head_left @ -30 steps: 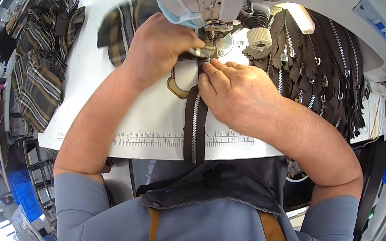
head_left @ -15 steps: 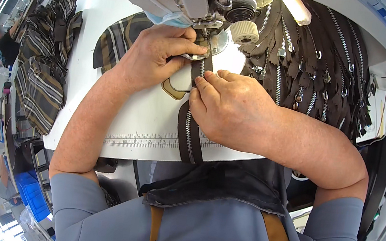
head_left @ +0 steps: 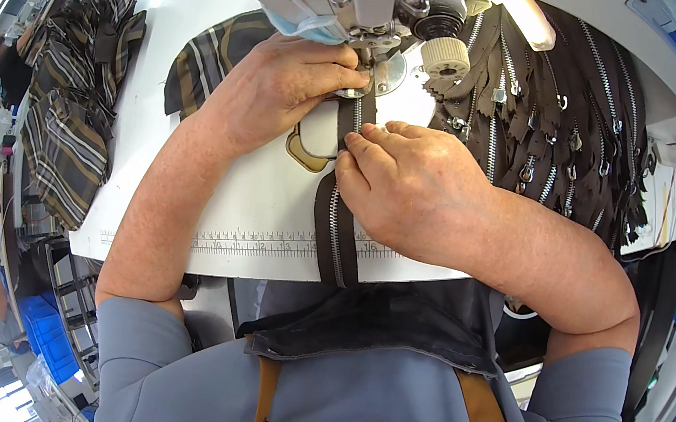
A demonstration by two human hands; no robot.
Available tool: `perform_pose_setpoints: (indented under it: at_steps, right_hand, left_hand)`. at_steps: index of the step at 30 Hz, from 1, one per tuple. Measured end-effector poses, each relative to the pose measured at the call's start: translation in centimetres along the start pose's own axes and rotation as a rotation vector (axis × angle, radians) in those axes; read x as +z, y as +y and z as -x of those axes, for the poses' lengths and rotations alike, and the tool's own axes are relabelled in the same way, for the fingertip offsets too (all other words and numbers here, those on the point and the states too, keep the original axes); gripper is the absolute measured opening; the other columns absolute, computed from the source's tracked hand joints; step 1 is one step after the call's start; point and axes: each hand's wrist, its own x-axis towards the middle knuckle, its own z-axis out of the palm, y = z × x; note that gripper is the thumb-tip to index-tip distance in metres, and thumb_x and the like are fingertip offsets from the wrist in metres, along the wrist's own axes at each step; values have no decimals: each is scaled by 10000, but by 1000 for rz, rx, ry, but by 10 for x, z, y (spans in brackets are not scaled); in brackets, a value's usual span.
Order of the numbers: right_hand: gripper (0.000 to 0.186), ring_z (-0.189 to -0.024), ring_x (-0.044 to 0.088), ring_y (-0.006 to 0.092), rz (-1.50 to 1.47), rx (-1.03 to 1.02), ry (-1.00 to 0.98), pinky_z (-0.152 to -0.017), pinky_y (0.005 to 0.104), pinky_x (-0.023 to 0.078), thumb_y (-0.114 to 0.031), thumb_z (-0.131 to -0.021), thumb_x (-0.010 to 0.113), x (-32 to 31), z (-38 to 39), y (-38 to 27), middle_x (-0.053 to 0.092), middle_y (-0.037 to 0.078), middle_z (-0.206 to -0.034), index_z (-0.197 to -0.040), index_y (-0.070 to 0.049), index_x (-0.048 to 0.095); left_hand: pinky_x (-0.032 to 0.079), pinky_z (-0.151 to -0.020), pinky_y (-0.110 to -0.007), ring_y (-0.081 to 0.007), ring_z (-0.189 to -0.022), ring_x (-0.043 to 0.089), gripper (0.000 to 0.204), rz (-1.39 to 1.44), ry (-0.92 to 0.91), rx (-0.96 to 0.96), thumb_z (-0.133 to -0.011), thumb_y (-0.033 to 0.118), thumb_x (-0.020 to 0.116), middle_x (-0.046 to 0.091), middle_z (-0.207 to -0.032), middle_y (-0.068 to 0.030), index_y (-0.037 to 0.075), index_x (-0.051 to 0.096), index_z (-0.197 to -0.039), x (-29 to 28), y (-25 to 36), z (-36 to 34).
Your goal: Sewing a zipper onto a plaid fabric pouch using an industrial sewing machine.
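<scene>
A dark brown zipper (head_left: 331, 232) with silver metal teeth runs from under the sewing machine's presser foot (head_left: 362, 85) down over the table's front edge. My left hand (head_left: 277, 90) is closed beside the foot, its thumb and fingertips pressed together at the zipper's upper end; exactly what they grip is partly hidden. Lower down, my right hand (head_left: 423, 188) has its bent fingers on the zipper's right side, holding the tape. A dark plaid fabric piece (head_left: 218, 52) with tan and white stripes lies behind my left hand, partly covered by it.
Many brown zippers (head_left: 534, 109) with metal pulls lie right of the machine. Crumpled plaid fabric (head_left: 64, 160) lies at the left. The white table (head_left: 262, 200) has a printed ruler and a tan-edged cutout (head_left: 307, 157). A pale knob (head_left: 446, 59) juts near the needle.
The whole view has shifted slightly. Both hands keep nearly the same places on the work at the presser foot; the zipper has hardly moved.
</scene>
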Motion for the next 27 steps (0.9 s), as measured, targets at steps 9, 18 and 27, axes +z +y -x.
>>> perform_pose_setpoints:
  at_steps: [9,18,27]
  right_hand:
    - [88,-560,610,190,29,19,-13,-517,319,518,-84,-648,668,3,-2,2,572,77,-617,-661,-19,611]
    - [90,-573,629,205,34,59,-29,-532,320,531,-73,-652,673,5,-3,3,613,117,-639,-668,2,624]
    - [213,-891,732,264,12,131,-167,-791,333,605,-69,-736,649,3,-3,3,708,187,-925,-893,73,681]
  left_hand:
    - [552,-814,-370,-286,-951,689,295,-246,-6,66,-792,34,650,704,-1042,-90,18,725,-1077,0,6,1]
    - [528,-829,-375,-281,-921,647,278,-355,4,-2,-809,40,628,664,-1002,-84,9,709,-1073,6,19,0]
    - [533,-798,-386,-319,-906,648,301,-337,-39,-140,-798,9,618,665,-1009,-135,-29,693,-1087,10,36,-3]
